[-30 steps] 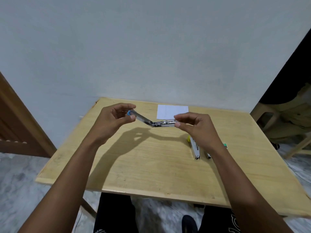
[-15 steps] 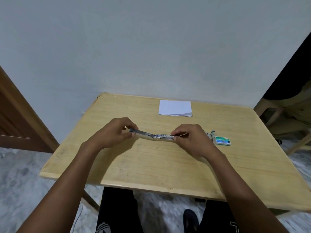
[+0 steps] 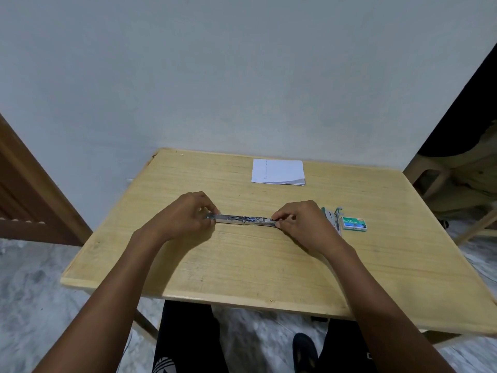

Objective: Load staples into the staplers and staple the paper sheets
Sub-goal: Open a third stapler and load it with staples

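A metal stapler (image 3: pixel 243 220) lies swung fully open and flat on the wooden table (image 3: pixel 242 270), its inner channel facing up. My left hand (image 3: pixel 185 216) pinches its left end, and my right hand (image 3: pixel 301 224) pinches its right end. A small green staple box (image 3: pixel 354 223) sits just right of my right hand. Other staplers (image 3: pixel 333 218) lie between that box and my right hand, partly hidden by it. A stack of white paper sheets (image 3: pixel 278 172) rests near the table's far edge.
A grey wall stands right behind the table. A brown wooden door frame (image 3: pixel 32 189) is at the left. A chair with clothing (image 3: pixel 457 184) stands at the right. My legs and a foot show under the table's front edge.
Both hands have lowered the opened stapler from mid-air down flat onto the table. My right hand shifted left, uncovering the staple box and the other staplers.
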